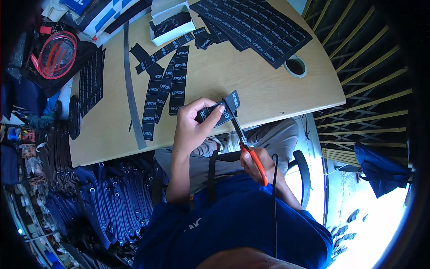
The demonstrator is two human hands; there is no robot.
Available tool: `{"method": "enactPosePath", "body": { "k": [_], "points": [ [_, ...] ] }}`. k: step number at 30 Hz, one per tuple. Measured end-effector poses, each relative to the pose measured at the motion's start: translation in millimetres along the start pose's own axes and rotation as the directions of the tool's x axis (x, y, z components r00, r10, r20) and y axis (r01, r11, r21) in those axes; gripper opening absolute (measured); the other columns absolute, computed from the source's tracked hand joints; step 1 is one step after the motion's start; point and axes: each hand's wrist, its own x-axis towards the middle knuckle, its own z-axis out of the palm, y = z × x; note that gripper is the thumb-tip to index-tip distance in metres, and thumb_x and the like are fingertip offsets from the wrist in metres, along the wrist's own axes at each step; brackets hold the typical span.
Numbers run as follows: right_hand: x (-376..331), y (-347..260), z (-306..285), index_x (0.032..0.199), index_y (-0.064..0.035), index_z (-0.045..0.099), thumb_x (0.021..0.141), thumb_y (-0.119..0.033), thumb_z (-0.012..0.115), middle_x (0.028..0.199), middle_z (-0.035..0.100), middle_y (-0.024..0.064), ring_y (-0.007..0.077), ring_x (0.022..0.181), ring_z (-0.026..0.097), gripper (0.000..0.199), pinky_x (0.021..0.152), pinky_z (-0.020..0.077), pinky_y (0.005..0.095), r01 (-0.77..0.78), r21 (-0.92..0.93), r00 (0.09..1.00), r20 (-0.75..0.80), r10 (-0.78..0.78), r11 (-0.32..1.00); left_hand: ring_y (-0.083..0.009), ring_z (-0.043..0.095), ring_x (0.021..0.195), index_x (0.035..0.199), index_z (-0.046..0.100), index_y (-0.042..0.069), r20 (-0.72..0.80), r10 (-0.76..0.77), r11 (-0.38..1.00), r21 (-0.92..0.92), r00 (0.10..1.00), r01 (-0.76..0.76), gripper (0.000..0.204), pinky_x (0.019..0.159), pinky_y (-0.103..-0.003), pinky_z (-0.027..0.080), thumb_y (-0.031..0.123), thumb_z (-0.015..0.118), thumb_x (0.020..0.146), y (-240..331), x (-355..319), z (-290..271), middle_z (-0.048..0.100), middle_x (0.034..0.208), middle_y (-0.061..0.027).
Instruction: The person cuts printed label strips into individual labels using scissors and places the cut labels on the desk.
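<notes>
My left hand [192, 123] pinches a short black label strip [224, 107] with white print, held just above the front edge of the wooden table [251, 89]. My right hand [256, 162] grips orange-handled scissors [244, 141], whose dark blades point up and meet the strip at its right end. Several longer black label strips [165, 92] lie flat on the table just left of my left hand.
A metal ruler [131, 89] lies left of the strips. A white box [172, 22] of cut labels and black label sheets [255, 27] sit at the back. A round grommet hole [295, 66] is at the right. Dark blue bags [112, 197] are piled on the floor at the left.
</notes>
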Motion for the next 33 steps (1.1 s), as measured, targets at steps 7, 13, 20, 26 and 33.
{"method": "enactPosePath", "body": {
  "k": [7, 13, 20, 26, 33],
  "points": [
    [3, -2, -2, 0.062, -0.0012, 0.051, 0.094, -0.041, 0.045, 0.046, 0.044, 0.0012, 0.0108, 0.039, 0.046, 0.051, 0.040, 0.0367, 0.0282, -0.144, 0.016, 0.990, 0.005, 0.144, 0.989, -0.0043, 0.053, 0.065, 0.080, 0.062, -0.004, -0.014, 0.003, 1.000, -0.020, 1.000, -0.003, 0.015, 0.059, -0.021, 0.041, 0.010, 0.064, 0.084, -9, 1, -1, 0.063, 0.070, -0.0041],
    [0, 4, 2, 0.069, -0.0015, 0.052, 0.093, -0.043, 0.046, 0.055, 0.047, 0.0023, 0.0085, 0.051, 0.045, 0.048, 0.048, 0.0376, 0.0265, -0.049, 0.040, 0.998, -0.031, 0.050, 0.998, -0.0042, 0.053, 0.067, 0.081, 0.062, -0.004, -0.032, -0.048, 0.998, -0.032, 0.998, 0.047, 0.016, 0.059, -0.020, 0.041, 0.011, 0.062, 0.085, -6, -8, -4, 0.062, 0.069, -0.0041],
    [0, 7, 8, 0.080, -0.0025, 0.052, 0.086, -0.044, 0.058, 0.070, 0.052, 0.0013, 0.0074, 0.065, 0.048, 0.042, 0.057, 0.0389, 0.0231, 0.327, 0.153, 0.934, -0.199, -0.295, 0.932, -0.0025, 0.050, 0.055, 0.088, 0.061, -0.002, 0.170, 0.011, 1.000, -0.024, 0.985, -0.007, 0.014, 0.047, -0.020, 0.038, 0.011, 0.062, 0.085, -5, -38, 5, 0.061, 0.069, -0.0029],
    [2, -18, 21, 0.086, -0.0010, 0.055, 0.084, -0.006, 0.064, 0.070, 0.055, -0.0044, -0.0007, 0.061, 0.046, 0.010, 0.052, 0.0357, 0.0155, 0.261, 0.163, 0.924, -0.329, -0.197, 0.952, -0.0046, 0.053, 0.068, 0.088, 0.060, -0.002, 0.245, 0.058, 0.997, -0.067, 0.968, -0.043, 0.011, 0.061, -0.021, 0.042, 0.007, 0.063, 0.083, -2, -54, 12, 0.061, 0.075, -0.0032],
    [1, -21, 20, 0.086, -0.0008, 0.054, 0.084, -0.003, 0.063, 0.068, 0.055, -0.0031, 0.0001, 0.060, 0.050, 0.009, 0.050, 0.0386, 0.0168, 0.306, 0.198, 0.873, -0.449, -0.192, 0.931, -0.0026, 0.051, 0.071, 0.091, 0.059, -0.003, 0.227, -0.108, 0.983, -0.118, 0.968, 0.137, 0.011, 0.062, -0.018, 0.041, 0.006, 0.061, 0.086, -2, -66, 0, 0.060, 0.079, -0.0013]
  ]
}}
